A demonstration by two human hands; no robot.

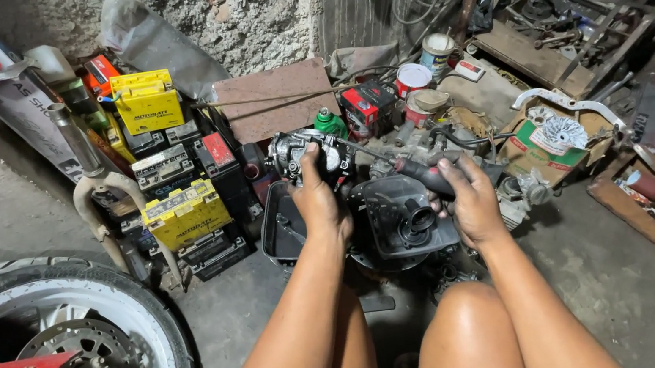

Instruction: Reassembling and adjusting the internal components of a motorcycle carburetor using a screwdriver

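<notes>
Head view, looking down past two bare knees. Left hand [320, 202] closed around a grey metal carburettor [307, 151], held up just above a black plastic tray [281, 231]. Right hand [473, 199] wrapped around the dark handle of a screwdriver [420, 175], its thin shaft running up-left to the carburettor. Directly beneath the hands, a black plastic air-box part [405, 214] with a round rubber spout.

Crowded all around: stacked yellow and black batteries [176, 167] to the left, beside a bent chrome exhaust pipe [87, 171]; a green bottle [329, 122], small red engine part [368, 108] and paint tins [413, 78] behind; a cardboard box [548, 146] holding a finned metal wheel to the right; a wooden tray [649, 220] of oddments further right. At lower left, a motorcycle wheel [66, 332], with rubber tyre and drilled brake disc.

Bare, dusty, oil-stained concrete floor [615, 289]. Rough, lumpy plaster wall [253, 15] behind, with corrugated sheet next to it.
</notes>
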